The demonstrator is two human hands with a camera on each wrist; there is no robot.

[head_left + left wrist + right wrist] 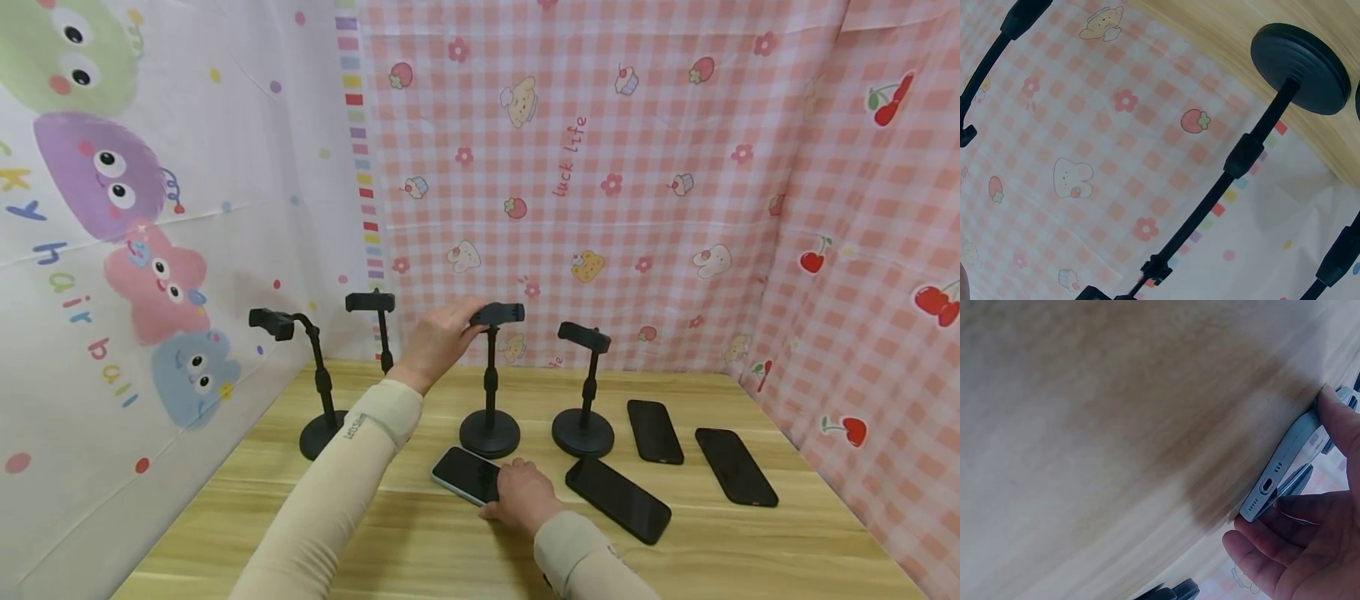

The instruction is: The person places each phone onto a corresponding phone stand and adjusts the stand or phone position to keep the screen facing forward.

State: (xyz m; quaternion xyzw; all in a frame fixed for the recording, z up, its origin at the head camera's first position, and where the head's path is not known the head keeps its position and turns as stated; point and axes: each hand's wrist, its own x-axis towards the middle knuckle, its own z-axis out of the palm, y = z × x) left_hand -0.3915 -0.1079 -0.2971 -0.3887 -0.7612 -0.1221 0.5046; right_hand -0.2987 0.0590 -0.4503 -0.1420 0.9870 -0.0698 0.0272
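My left hand (438, 340) holds the left end of the black clamp (502, 314) on top of a phone stand (491, 417). Its fingertips are partly hidden behind the clamp, and the left wrist view catches only a sliver of the hand at the lower left edge. Low in front of that stand, a smartphone (463, 473) with a dark screen and pale rim lies face up on the table. My right hand (527, 497) grips its near right end. In the right wrist view, thumb and fingers lie on opposite edges of the phone (1291, 445), its charging port showing.
Two black phone stands (322, 425) (383, 333) stand left, the second partly behind my left arm. Another stand (583, 429) is to the right. Three dark phones (618, 500) (656, 431) (737, 467) lie on the wooden table (802, 550). Patterned curtains (660, 125) enclose the back and sides.
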